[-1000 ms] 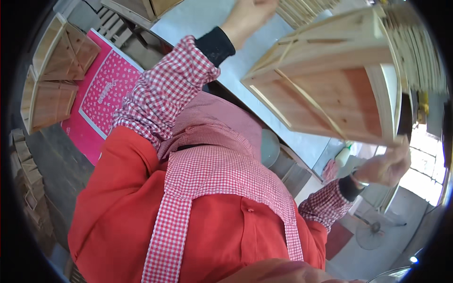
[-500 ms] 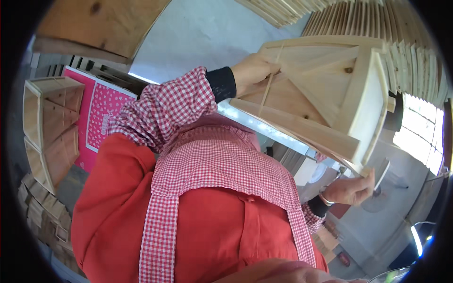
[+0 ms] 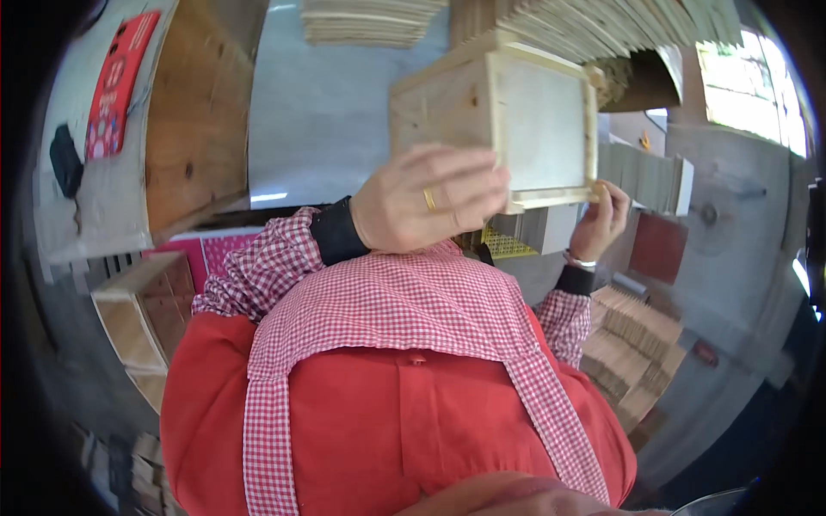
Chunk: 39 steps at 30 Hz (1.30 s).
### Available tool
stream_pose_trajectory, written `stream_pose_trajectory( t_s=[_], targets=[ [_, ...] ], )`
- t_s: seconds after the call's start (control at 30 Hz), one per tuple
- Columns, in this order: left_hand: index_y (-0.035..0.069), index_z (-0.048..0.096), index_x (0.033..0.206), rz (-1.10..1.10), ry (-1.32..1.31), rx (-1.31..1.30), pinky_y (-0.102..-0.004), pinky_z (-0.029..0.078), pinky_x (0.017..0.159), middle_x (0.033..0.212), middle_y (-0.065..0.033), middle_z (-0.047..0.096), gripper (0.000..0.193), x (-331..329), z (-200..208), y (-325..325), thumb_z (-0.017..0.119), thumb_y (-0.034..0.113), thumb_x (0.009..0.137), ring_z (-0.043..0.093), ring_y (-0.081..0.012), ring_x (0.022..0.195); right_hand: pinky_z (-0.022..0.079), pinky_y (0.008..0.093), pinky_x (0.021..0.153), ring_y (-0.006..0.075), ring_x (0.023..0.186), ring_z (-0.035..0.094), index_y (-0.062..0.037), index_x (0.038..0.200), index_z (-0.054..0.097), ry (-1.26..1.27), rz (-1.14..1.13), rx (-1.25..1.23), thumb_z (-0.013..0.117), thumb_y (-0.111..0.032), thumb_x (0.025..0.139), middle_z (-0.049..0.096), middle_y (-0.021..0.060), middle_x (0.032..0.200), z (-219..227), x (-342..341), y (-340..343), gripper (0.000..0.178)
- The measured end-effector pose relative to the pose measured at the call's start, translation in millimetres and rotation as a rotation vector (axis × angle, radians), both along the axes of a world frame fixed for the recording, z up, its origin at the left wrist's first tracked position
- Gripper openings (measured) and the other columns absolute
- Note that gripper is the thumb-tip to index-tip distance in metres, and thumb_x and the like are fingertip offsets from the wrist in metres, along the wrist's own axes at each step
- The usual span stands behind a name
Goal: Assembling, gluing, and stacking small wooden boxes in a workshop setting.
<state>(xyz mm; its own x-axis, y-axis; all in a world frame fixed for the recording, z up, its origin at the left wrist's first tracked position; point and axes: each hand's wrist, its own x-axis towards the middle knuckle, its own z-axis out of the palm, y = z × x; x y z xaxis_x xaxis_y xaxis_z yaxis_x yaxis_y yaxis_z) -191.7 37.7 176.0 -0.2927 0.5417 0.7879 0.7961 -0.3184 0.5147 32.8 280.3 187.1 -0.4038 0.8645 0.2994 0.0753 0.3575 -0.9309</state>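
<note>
A pale wooden box point(image 3: 443, 107) with a framed white panel point(image 3: 542, 125) stands tilted in front of me, the panel turned toward the right. My left hand point(image 3: 434, 196) is at its near lower corner, slightly blurred, fingers stretched out and spread. It overlaps the box's edge; whether the fingertips touch it I cannot tell. At the panel's lower right corner, my right hand point(image 3: 602, 219) has its thumb and fingers closed on the end of the frame.
Stacked thin wooden pieces point(image 3: 374, 21) lie on the pale table point(image 3: 318, 112), with more slats point(image 3: 602, 26) behind the box. A large brown wooden panel point(image 3: 194, 120) stands left. Wooden boxes point(image 3: 146, 310) are lower left, and piled wood point(image 3: 632, 348) is lower right.
The box has turned so its white panel shows more fully. My left hand has let go of the box's braced side and come to its near corner. The whole view has also swung.
</note>
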Motion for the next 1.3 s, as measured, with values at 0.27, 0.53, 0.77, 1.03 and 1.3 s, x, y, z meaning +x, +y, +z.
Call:
stream_pose_trajectory(
  t_s=[0.27,0.53,0.77,1.03,1.3],
  targets=[
    [0.012,0.067,0.101,-0.071,0.246,-0.086,-0.0412,0.043,0.095,0.11,-0.0054,0.066,0.023,29.7,-10.1,12.4,0.071,0.013,0.078,0.061,-0.0207,0.109,0.041,0.0249,0.079,0.014,0.085,0.05,-0.0004,0.087,0.052,0.141,0.038,0.006,0.047,-0.001,0.086,0.053,0.0085,0.094,-8.6,-7.6,-3.1,0.005],
    [0.011,0.067,0.099,0.166,0.336,-0.357,-0.0391,0.039,0.098,0.111,-0.003,0.066,0.02,34.2,38.5,19.9,0.069,0.018,0.08,0.061,-0.0216,0.104,0.04,0.0264,0.081,0.0149,0.088,0.051,0.0011,0.089,0.054,0.107,0.43,-0.162,0.048,-0.001,0.087,0.053,0.0085,0.096,7.6,-5.3,40.2,0.006],
    [0.003,0.065,0.101,0.436,-0.972,0.01,-0.0279,0.043,0.086,0.093,-0.0067,0.064,0.025,-23.9,12.1,106.2,0.052,0.024,0.096,0.056,-0.0139,0.094,0.042,0.025,0.067,0.0092,0.081,0.053,0.0013,0.097,0.062,0.097,0.446,0.274,0.056,-0.016,0.092,0.058,0.0022,0.088,2.2,-107.4,111.9,0.019],
    [-0.002,0.063,0.088,0.481,-0.74,-0.085,-0.026,0.044,0.072,0.079,-0.0021,0.062,0.034,-43.2,-11.5,118.3,0.045,0.025,0.099,0.053,-0.0088,0.077,0.033,0.0206,0.052,0.0023,0.06,0.039,-0.0038,0.074,0.053,0.206,0.487,-0.033,0.061,-0.014,0.09,0.047,-0.0063,0.065,-16.1,-152.5,101.2,0.021],
    [-0.002,0.065,0.089,0.295,-0.918,-0.044,-0.0248,0.046,0.075,0.085,-0.003,0.066,0.034,-49.6,-20.5,137.8,0.045,0.023,0.1,0.057,-0.0087,0.08,0.031,0.0208,0.05,0.0021,0.058,0.037,-0.0041,0.071,0.052,0.224,0.404,-0.064,0.06,-0.015,0.09,0.046,-0.0063,0.063,-21.8,-152.2,110.6,0.024]
  ],
)
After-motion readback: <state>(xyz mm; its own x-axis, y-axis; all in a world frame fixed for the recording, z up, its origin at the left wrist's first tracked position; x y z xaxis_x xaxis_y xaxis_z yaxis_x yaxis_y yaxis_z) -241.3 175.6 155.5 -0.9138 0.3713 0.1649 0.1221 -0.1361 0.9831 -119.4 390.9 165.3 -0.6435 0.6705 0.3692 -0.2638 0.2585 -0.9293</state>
